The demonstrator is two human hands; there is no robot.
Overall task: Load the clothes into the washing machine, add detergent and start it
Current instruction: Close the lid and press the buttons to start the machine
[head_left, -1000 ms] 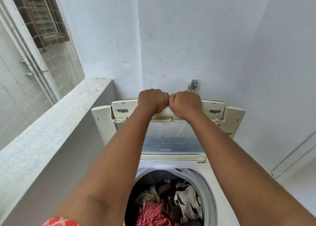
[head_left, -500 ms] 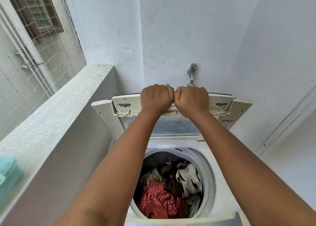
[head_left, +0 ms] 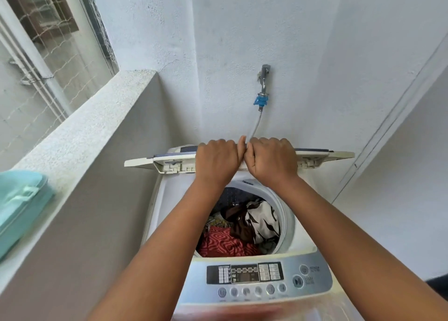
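I see the washing machine [head_left: 242, 267] with its folded lid [head_left: 322, 155] raised over the open drum, where the clothes [head_left: 242, 228] lie heaped. My left hand [head_left: 217, 161] and right hand [head_left: 272, 160] curl side by side over the lid's front edge, knuckles touching. One tap [head_left: 263, 78] with a hose sits on the wall behind. One turquoise box [head_left: 19, 206] rests on the ledge [head_left: 97, 126] to the left.

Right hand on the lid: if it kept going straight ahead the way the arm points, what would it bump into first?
Probably the wall behind the washing machine. The right hand grips the lid, pointing toward the wall, with the thin hose just beyond it. Depth is hard to judge.
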